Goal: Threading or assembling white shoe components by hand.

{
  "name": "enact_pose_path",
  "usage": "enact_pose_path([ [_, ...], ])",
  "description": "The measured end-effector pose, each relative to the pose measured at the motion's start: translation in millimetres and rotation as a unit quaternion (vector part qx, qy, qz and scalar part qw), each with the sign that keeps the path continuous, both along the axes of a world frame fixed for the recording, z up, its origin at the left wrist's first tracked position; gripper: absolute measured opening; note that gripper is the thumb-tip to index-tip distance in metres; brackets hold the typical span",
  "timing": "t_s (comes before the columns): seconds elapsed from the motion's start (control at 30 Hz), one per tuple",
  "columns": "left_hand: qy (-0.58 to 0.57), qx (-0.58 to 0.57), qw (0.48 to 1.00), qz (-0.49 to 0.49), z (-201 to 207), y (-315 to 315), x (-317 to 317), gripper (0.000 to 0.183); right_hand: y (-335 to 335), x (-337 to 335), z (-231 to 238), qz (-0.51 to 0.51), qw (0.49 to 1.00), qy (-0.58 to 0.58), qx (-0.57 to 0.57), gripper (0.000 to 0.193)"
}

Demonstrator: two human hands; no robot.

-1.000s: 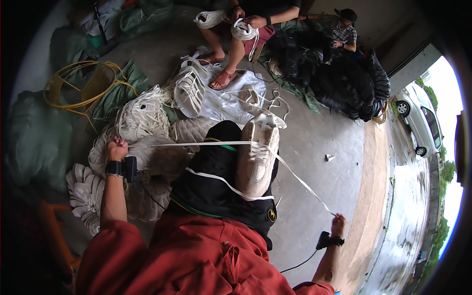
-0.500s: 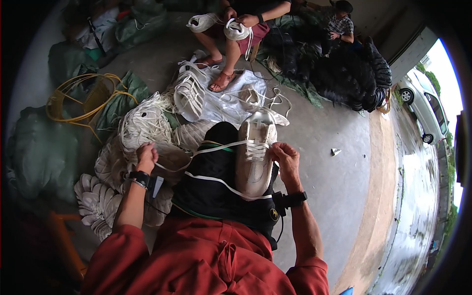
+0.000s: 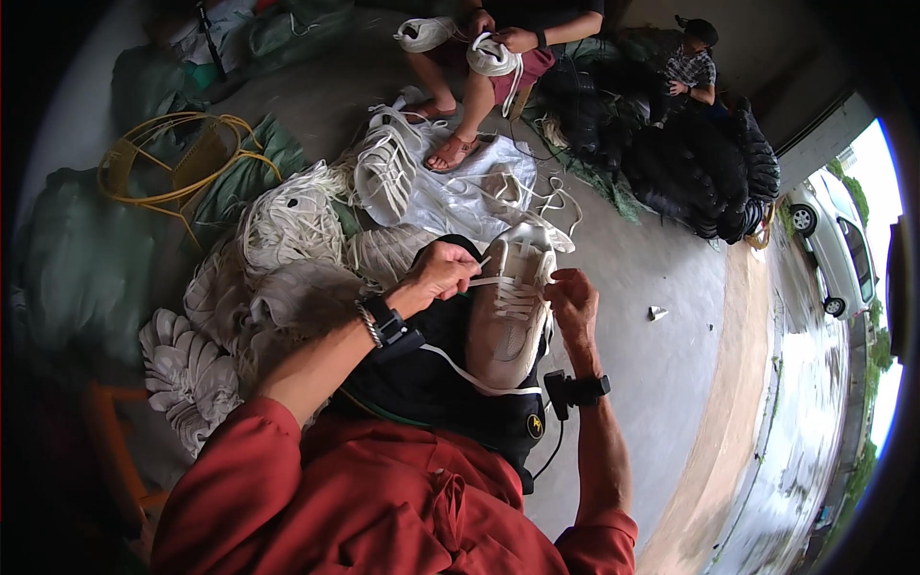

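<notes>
The left forearm (image 3: 331,350) slants forward and inward over the lap's (image 3: 431,383) left edge, the left hand (image 3: 444,271) curled near the far edge, thumb and forefinger pinched. The right forearm (image 3: 602,446) points forward beside the right edge, the right hand (image 3: 574,299) bent inward; its fingertips possibly meet.

Shoe (image 3: 508,335) on the lap (image 3: 422,388), toe toward the wearer, between left hand (image 3: 446,270) and right hand (image 3: 573,299). To the left, heaped shoes (image 3: 307,302), with a wire frame (image 3: 206,153) behind. Beyond the lap, a sheet (image 3: 436,206), then a seated co-worker (image 3: 570,29). Behind right, a second pile (image 3: 685,168); far right, outside, a car (image 3: 841,251).
</notes>
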State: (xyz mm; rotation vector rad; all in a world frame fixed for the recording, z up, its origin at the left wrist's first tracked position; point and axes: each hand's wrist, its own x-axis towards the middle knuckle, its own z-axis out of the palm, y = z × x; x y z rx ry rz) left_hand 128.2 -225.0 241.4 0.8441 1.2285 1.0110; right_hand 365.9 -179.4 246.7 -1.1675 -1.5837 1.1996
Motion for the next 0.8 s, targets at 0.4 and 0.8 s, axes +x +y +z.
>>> enact_pose_path([
  [0.4,0.065,0.060,0.996,0.015,-7.8,-4.2,9.5,0.013,14.7,-0.9,11.0,0.018,0.975,-0.160,0.155,0.014],
  [0.8,0.175,0.126,0.975,0.047,-17.6,2.8,16.8,0.013,28.2,-52.2,16.3,0.158,0.856,-0.274,0.409,0.014],
])
